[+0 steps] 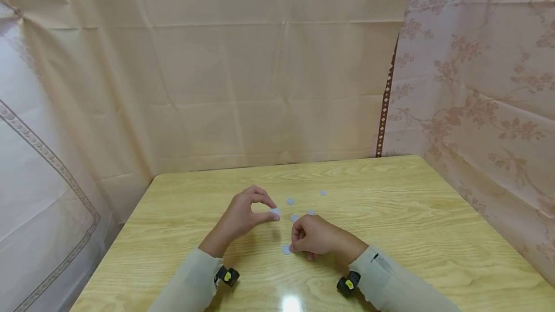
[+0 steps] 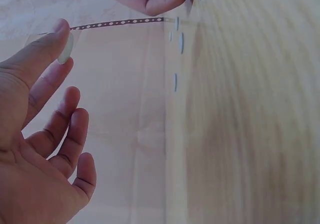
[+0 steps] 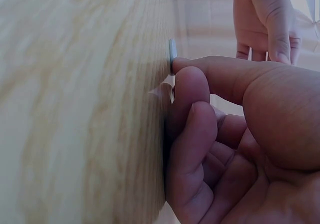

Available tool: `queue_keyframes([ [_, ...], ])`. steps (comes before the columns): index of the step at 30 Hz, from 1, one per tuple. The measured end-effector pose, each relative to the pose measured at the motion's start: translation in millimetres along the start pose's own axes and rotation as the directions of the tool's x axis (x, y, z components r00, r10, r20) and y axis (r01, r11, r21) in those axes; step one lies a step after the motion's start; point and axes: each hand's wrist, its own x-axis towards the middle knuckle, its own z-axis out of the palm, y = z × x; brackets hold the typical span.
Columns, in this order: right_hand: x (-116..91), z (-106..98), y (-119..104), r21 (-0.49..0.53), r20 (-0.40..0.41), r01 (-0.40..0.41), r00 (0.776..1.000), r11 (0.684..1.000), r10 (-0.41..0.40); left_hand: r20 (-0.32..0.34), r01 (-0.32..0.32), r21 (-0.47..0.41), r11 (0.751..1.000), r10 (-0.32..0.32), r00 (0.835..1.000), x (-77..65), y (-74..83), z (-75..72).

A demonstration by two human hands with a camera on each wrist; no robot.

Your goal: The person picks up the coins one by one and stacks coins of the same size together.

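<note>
My left hand (image 1: 243, 216) is raised over the middle of the table, pinching a small white disc (image 2: 65, 49) between thumb and forefinger. Its other fingers are spread and loosely bent in the left wrist view. Low at the tabletop, my right hand (image 1: 318, 237) has its fingers curled in. Its thumb and fingertip meet the edge of a second white disc (image 1: 286, 249), which lies close against the wood; in the right wrist view the disc (image 3: 172, 56) shows edge-on beside the thumb tip. The underside of that grip is hidden.
Several more discs lie beyond the hands on the wooden table (image 1: 182, 235): one disc (image 1: 290, 201) at centre, another disc (image 1: 323, 193) farther right. One disc (image 1: 295, 218) is right by the right knuckles. Beige curtains (image 1: 269, 85) hang behind the table.
</note>
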Motion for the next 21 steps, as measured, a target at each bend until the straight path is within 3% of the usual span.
queue_keyframes([
  [5, 0, 0, 0, 0.004, 0.002, 0.0, 1.0, 1.0, 0.0, 0.014, 0.051, -0.057, 0.997, -0.05, 0.999, -2.9, 0.0, 4.4],
  [11, 0, 0, 0, -0.002, 0.0, 0.007, 1.0, 1.0, -0.007, 0.025, 0.103, -0.052, 0.993, -0.101, 0.995, -8.6, -1.5, 8.3],
  [21, 1, 1, -1, -0.005, -0.004, -0.001, 1.0, 1.0, 0.001, 0.084, 0.072, -0.049, 0.996, -0.068, 0.994, -18.5, -5.6, 13.9],
])
